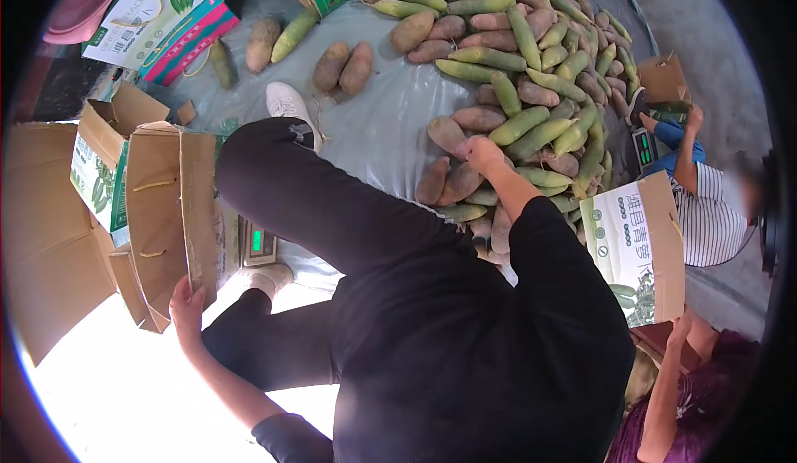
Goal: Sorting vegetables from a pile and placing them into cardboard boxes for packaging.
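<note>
My right hand (486,158) is closed around the end of a dusty reddish radish (447,134) at the near left edge of a big radish pile. Long green radishes (540,137) and brownish-red ones lie close about it. On the left, my left hand (188,309) pinches the near edge of an open cardboard box (198,206) with its flaps up and yellow cord handles. Next to that box is a scale (259,246) with a lit green display, partly hidden by the box.
Loose radishes (342,69) lie on the grey plastic sheet (390,123) ahead. Printed cartons (158,23) and a pink basket (87,2) stand at the far left. On the right, a person in a striped shirt (706,222) sits by another scale (644,148); another person's hand (679,330) touches a printed carton (631,247).
</note>
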Demonstrator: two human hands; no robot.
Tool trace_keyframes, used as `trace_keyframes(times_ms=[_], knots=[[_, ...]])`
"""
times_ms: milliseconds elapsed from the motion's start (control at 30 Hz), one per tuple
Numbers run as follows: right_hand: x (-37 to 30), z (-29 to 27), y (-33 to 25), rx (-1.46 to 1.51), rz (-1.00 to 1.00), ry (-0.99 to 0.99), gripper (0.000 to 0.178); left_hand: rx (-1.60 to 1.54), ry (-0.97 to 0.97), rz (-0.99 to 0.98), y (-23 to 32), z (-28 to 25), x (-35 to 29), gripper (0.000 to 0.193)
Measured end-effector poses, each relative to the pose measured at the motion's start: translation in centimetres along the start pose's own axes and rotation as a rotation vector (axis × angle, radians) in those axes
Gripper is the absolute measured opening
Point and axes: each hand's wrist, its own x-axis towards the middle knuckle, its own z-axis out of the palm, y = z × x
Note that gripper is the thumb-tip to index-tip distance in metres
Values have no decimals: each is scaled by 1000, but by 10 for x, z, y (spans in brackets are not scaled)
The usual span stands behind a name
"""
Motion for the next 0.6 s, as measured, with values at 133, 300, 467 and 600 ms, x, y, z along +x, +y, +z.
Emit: trace_keyframes(times_ms=[133, 300, 467, 600], knots=[[-21, 4, 11, 15, 0, 26, 26, 48, -12, 41, 17, 0, -3, 38], [-34, -7, 19, -59, 200, 214, 32, 104, -24, -77, 32, -3, -5, 39], [-32, -18, 24, 74, 322, 77, 45, 16, 11, -23, 16, 0, -6, 38], [-26, 1, 37, 136, 470, -86, 69, 92, -21, -28, 25, 2, -9, 38]])
